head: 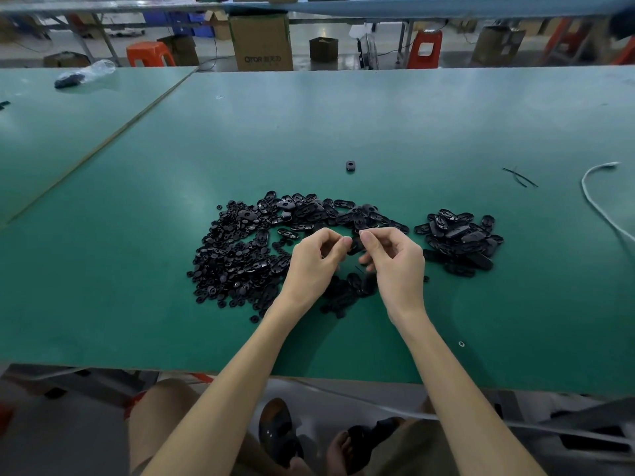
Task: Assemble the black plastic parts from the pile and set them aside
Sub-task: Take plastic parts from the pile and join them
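A big pile of loose black plastic parts [240, 249], small round ones and oval shells, lies in the middle of the green table [343, 125]. A smaller heap of oval black parts [460, 237] sits apart to the right. My left hand [312, 266] and my right hand [395, 262] meet just above the pile's near side, fingertips pinched together on one black part [355, 245] held between them. Most of that part is hidden by my fingers. More black pieces [347, 290] lie under my wrists.
A single black part [350, 165] lies alone farther back. Thin black ties [519, 176] and a white cable [594, 197] are at the right. A plastic bag [86, 73] with dark pieces rests at the far left. Boxes and orange stools stand beyond the table.
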